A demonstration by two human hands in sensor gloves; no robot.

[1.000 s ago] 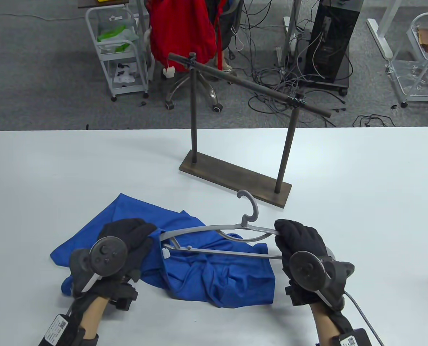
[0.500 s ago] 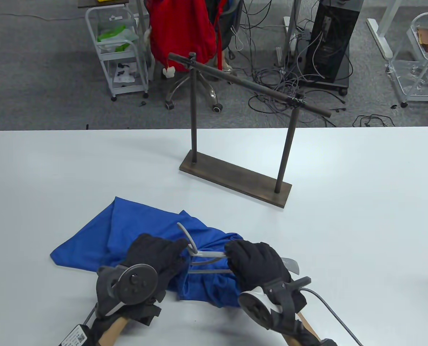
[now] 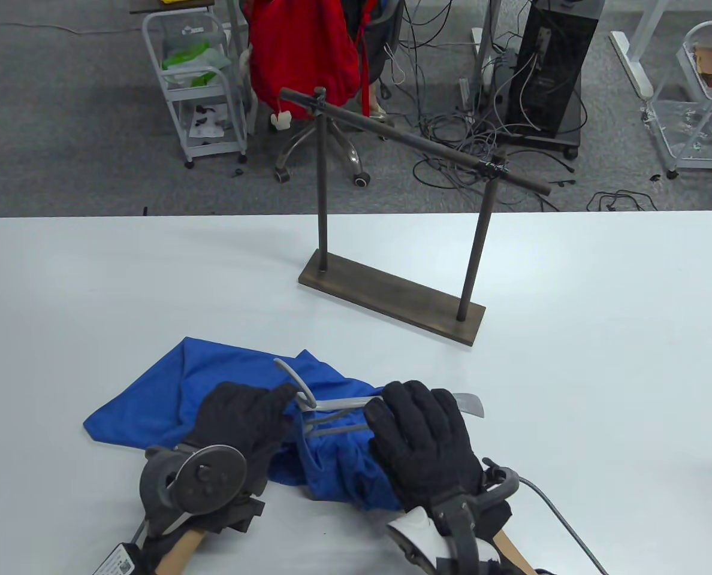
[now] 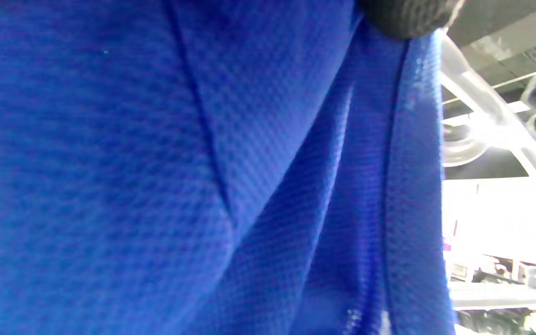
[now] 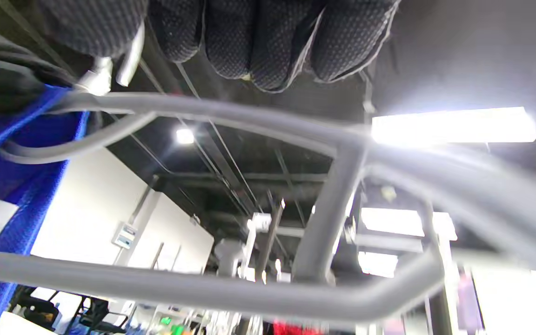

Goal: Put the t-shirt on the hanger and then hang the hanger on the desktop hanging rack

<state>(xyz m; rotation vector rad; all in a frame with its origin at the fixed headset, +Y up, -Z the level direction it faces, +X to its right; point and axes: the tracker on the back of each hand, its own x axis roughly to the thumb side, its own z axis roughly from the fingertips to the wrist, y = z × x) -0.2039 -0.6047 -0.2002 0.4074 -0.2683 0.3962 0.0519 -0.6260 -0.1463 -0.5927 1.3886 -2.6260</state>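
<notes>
So the crumpled blue mesh t-shirt (image 3: 212, 389) is lying in the lower left-centre of the table view on the white table (image 3: 602, 359), and the grey plastic hanger (image 3: 356, 410) is partway fed into it. The hanger's long axis runs roughly left to right across the frame: one flat shoulder tip pokes out to the right, just past the right hand, the hook curls up toward the upper left, and the other shoulder is buried in the fabric. The right hand (image 3: 419, 449) sits over the exposed half of the hanger, fingers draped over the bars, and the right wrist view shows its fingertips (image 5: 268, 42) curled just above the grey bars, so I'd say it's holding the hanger. The left hand (image 3: 245, 422) is bunched on the shirt right at the base of the hook, apparently gripping cloth; its wrist view is almost all blue fabric. I reckon the left hand has to draw the cloth rightward along that axis while the right steadies. The dark metal desktop rack on its flat base (image 3: 392, 296) stands well apart, toward the upper middle of the frame, nothing hung on it.
</notes>
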